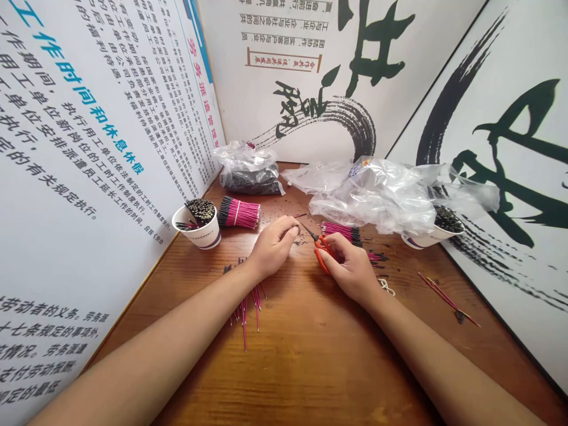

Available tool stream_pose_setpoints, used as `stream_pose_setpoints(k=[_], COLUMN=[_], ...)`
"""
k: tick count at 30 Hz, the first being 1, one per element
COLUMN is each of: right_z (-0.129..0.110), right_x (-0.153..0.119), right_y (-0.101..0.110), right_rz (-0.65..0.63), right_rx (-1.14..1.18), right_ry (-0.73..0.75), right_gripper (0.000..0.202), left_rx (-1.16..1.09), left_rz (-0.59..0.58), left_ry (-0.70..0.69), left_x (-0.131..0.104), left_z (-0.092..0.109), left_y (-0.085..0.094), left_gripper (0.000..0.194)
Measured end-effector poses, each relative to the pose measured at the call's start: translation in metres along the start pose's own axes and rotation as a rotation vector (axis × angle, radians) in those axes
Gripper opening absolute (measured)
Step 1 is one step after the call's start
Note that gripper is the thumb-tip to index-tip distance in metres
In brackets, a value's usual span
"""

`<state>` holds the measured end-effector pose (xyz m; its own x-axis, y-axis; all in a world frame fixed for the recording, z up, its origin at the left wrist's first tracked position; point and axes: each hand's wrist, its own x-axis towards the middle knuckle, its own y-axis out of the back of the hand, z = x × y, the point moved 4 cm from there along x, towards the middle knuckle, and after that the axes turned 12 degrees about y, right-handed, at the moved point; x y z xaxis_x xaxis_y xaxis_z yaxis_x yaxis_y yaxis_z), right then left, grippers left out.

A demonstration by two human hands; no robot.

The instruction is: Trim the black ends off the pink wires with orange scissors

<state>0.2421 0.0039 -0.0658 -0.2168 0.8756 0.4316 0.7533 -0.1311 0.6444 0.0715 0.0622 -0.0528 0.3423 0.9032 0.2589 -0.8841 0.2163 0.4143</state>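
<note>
My right hand (350,266) is closed around the orange-handled scissors (323,251), whose narrow dark blades point up and left. Just left of the blade tips, my left hand (275,242) has its thumb and fingers pinched together. What it pinches is too small to make out. Loose magenta wires (245,322) with black ends lie under and beside my left forearm. Behind my right hand is a pile of similar magenta wires (341,231), partly hidden. A banded bundle of magenta wires (239,213) lies beyond my left hand.
A paper cup (204,238) filled with black-ended pieces stands at left, another cup (417,241) at right. Clear plastic bags (377,195) spread along the back, one bag (248,168) holding black material. Small dark scraps and a white string (387,287) lie on the wooden table (284,367).
</note>
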Motion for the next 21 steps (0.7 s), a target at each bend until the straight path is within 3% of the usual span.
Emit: stream_pose_setpoints(k=[21], right_z=[-0.0022], right_x=[-0.0002], right_y=[0.0002], right_rz=[0.002], right_rx=[-0.008], right_ry=[0.016], right_gripper=[0.021], left_rx=[0.025], left_rz=[0.007], left_ry=[-0.001], left_x=[0.0004], left_z=[0.0016], left_y=[0.0006], left_gripper=[0.023])
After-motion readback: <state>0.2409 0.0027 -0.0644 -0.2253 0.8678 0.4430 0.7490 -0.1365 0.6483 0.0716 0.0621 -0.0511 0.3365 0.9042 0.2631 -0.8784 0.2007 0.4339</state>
